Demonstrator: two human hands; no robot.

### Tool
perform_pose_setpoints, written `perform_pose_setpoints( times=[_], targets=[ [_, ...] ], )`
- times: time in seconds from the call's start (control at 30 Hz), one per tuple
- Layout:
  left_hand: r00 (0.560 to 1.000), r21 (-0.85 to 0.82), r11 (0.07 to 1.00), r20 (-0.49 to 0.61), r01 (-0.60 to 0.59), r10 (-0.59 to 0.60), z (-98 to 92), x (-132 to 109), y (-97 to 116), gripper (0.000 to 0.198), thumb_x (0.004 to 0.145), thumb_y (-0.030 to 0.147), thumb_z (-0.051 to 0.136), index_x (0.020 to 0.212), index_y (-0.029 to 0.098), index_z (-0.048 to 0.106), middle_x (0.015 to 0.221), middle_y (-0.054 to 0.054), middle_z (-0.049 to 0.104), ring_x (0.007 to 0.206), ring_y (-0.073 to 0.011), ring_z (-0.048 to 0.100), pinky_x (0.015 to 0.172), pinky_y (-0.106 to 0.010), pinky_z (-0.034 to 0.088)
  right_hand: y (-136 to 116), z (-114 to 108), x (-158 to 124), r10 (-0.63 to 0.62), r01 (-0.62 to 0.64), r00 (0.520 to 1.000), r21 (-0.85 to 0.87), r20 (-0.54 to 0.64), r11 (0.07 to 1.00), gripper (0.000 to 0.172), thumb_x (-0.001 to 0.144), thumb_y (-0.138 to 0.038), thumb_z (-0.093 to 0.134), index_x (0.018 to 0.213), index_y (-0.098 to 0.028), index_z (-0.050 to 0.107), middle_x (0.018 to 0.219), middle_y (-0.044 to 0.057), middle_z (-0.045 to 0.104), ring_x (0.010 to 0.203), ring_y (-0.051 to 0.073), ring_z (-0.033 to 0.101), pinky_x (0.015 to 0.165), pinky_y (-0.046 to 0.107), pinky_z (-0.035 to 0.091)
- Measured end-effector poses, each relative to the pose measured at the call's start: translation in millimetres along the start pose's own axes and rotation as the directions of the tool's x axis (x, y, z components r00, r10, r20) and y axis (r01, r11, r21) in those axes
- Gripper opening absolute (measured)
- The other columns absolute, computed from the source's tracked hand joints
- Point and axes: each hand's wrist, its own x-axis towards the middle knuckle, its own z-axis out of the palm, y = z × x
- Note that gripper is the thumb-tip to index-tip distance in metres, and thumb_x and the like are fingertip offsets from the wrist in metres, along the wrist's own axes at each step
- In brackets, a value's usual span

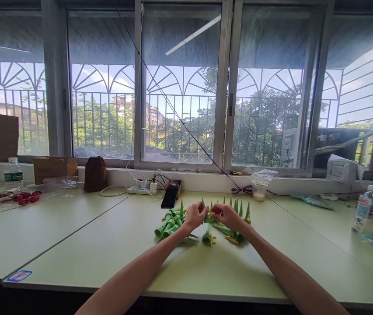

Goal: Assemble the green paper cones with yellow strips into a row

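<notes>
My left hand is closed on a green plastic cone, whose tip points up. At its right, my right hand pinches a small yellow piece against the cone; the fingertips partly hide it. Several green cones lie heaped beside my left hand. Behind and right of my right hand, more green cones stand upright in rows. Nearer to me, one cone rests on the table with a yellow piece by it. Loose yellow pieces lie below my right hand.
On the pale green table, a phone leans near a power strip. A brown pouch stands left; a plastic bottle stands right. A bag-topped cup sits by the window ledge.
</notes>
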Motion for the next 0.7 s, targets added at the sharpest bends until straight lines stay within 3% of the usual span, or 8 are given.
perform_pose_setpoints(
  times=[0.27,0.7],
  targets=[
    [1.000,-0.012,1.000,-0.024,0.008,-0.008,-1.5,0,2,0.031,0.083,0.039,0.050,0.059,0.020,0.047,0.051,0.002,0.054,0.051,-0.0127,0.051,0.054,-0.024,0.031,6,1,-1,-0.006,0.006,1.000,-0.009,-0.016,1.000,0.007,0.081,-0.023,0.061,0.079,-0.016,0.061,0.065,-0.002,0.059,0.059,0.011,0.047,0.058,0.022,0.035],
    [0.999,-0.032,0.999,-0.015,-0.041,0.041,-5.5,-5,10,0.023,0.083,0.034,0.051,0.066,0.018,0.055,0.061,0.000,0.060,0.059,-0.0133,0.055,0.058,-0.023,0.035,5,1,-2,0.036,-0.028,0.998,-0.148,0.049,0.989,0.031,0.092,-0.032,0.049,0.066,-0.016,0.057,0.056,-0.002,0.054,0.053,0.010,0.043,0.053,0.023,0.030]
  ],
)
